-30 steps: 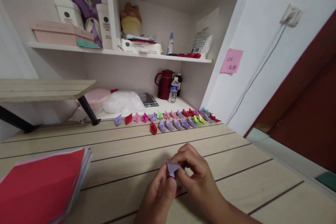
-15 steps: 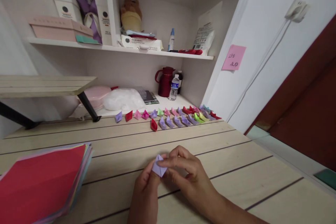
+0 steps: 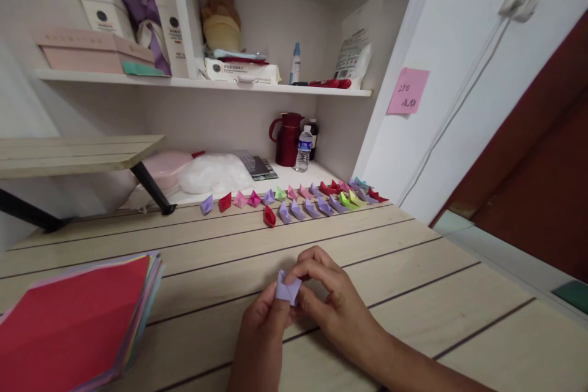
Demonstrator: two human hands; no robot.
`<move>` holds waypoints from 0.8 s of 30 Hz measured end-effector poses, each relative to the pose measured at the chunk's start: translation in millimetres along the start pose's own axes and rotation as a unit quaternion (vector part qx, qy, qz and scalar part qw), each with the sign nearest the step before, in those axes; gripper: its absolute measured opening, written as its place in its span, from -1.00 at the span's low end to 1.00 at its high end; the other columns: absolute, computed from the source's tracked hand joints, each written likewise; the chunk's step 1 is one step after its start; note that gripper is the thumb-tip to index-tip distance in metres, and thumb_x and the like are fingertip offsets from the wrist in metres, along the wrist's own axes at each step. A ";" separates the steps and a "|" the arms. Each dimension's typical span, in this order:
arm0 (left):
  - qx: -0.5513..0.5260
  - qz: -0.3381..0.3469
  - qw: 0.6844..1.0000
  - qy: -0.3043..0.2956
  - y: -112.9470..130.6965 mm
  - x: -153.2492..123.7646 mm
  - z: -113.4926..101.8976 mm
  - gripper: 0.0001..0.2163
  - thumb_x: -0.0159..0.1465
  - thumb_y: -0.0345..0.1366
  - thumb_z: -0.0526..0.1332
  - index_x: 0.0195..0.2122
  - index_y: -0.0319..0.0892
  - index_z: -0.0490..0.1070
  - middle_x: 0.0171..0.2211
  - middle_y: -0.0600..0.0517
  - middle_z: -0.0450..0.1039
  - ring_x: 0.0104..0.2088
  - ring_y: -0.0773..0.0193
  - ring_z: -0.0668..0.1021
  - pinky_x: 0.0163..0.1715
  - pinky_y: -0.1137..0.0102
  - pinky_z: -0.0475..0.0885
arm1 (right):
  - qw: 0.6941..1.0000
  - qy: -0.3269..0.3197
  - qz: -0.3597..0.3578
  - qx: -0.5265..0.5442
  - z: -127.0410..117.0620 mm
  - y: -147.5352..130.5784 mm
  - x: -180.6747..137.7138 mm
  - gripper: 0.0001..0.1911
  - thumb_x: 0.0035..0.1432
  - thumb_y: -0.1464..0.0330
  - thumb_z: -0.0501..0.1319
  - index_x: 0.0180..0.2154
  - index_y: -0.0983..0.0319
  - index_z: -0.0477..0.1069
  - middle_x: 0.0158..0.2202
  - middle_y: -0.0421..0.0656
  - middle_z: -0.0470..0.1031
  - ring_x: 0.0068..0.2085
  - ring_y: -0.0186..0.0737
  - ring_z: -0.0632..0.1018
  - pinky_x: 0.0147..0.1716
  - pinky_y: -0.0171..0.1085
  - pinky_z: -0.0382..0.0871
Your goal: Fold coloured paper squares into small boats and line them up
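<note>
A small folded piece of lilac paper [image 3: 287, 291] is held between my two hands above the wooden table. My left hand [image 3: 265, 317] is closed on its left and lower edge, the thumb lying on the front. From the right, my right hand [image 3: 328, 291] pinches it, with a fingertip pressing on the upper fold and the thumb at the right edge. The paper's back and some fingers behind it are hidden. Beyond my hands, folded paper boats in several colours stand in two rows; a red paper boat [image 3: 269, 216] sits at the left of the nearer row.
A stack of coloured paper [image 3: 78, 318], red on top, lies at the left. Behind it stands a small raised wooden shelf [image 3: 82, 153] on black legs. At the back are a dark red jug [image 3: 288, 139], a water bottle [image 3: 303, 150] and a white plastic bag [image 3: 214, 173].
The lilac paper has moved slightly right and turned from a diamond to a squarer position, with its top corner folded differently. Both hands have shifted with it, still holding on.
</note>
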State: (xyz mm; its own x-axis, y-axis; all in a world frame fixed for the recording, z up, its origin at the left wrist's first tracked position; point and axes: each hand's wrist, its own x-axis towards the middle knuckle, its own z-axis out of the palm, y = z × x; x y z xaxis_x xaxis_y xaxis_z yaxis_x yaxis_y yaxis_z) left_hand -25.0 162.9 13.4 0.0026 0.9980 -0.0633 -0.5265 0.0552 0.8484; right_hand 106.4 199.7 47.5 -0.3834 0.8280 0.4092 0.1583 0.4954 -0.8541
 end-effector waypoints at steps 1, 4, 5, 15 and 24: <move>-0.002 -0.009 1.000 -0.006 -0.1 1.1 -0.4 -0.68 0.14 -0.15 0.36 -0.11 -0.15 0.60 -0.16 -0.08 0.63 -0.17 0.09 0.59 -0.04 0.22 0.43 | 1.000 0.002 0.007 0.001 -1.1 0.3 0.9 -0.74 0.10 0.57 0.16 -0.31 0.16 0.54 -0.29 -0.17 0.39 -0.20 -0.21 0.46 -0.18 -0.24 0.34; -0.025 -0.043 0.999 -0.015 2.2 2.1 -0.6 -0.75 0.10 -0.25 0.36 -0.19 -0.20 0.63 -0.24 -0.08 0.64 -0.31 0.16 0.60 -0.13 0.24 0.47 | 0.999 0.011 0.043 0.021 -4.3 0.5 4.2 -0.78 0.06 0.55 0.17 -0.37 0.17 0.55 -0.35 -0.20 0.39 -0.28 -0.24 0.44 -0.25 -0.27 0.31; -0.037 -0.045 0.998 -0.017 3.9 1.5 0.1 -0.78 0.09 -0.28 0.35 -0.23 -0.20 0.64 -0.24 -0.07 0.64 -0.30 0.17 0.59 -0.14 0.26 0.48 | 0.998 0.015 0.052 0.029 -4.9 0.4 5.2 -0.78 0.05 0.55 0.18 -0.38 0.17 0.56 -0.36 -0.20 0.38 -0.30 -0.25 0.43 -0.27 -0.28 0.30; -0.024 -0.018 0.998 0.060 4.1 1.6 6.1 -0.67 0.00 -0.13 0.47 -0.30 -0.27 0.64 -0.36 -0.12 0.65 -0.38 0.19 0.62 -0.33 0.35 0.49 | 0.992 -0.007 0.075 0.104 -4.4 -1.0 6.3 -0.80 0.04 0.50 0.23 -0.33 0.17 0.60 -0.33 -0.19 0.39 -0.29 -0.26 0.42 -0.27 -0.27 0.30; -0.080 -0.012 0.989 0.122 11.4 4.8 7.3 -0.69 -0.12 -0.14 0.53 -0.42 -0.25 0.63 -0.44 -0.09 0.64 -0.34 0.20 0.64 -0.20 0.34 0.53 | 0.900 -0.001 0.216 0.379 -6.9 -0.6 9.9 -0.72 0.14 0.31 0.31 -0.08 0.19 0.51 -0.26 -0.15 0.52 -0.32 -0.30 0.50 -0.18 -0.26 0.36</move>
State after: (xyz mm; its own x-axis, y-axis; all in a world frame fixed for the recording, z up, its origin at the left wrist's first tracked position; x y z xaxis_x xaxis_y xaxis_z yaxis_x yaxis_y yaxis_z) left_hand -24.8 168.6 26.6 -0.1780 0.9583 -0.2235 -0.6565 0.0535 0.7524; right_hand 108.8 209.4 54.3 -0.4375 0.8991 -0.0134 -0.3729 -0.1950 -0.9072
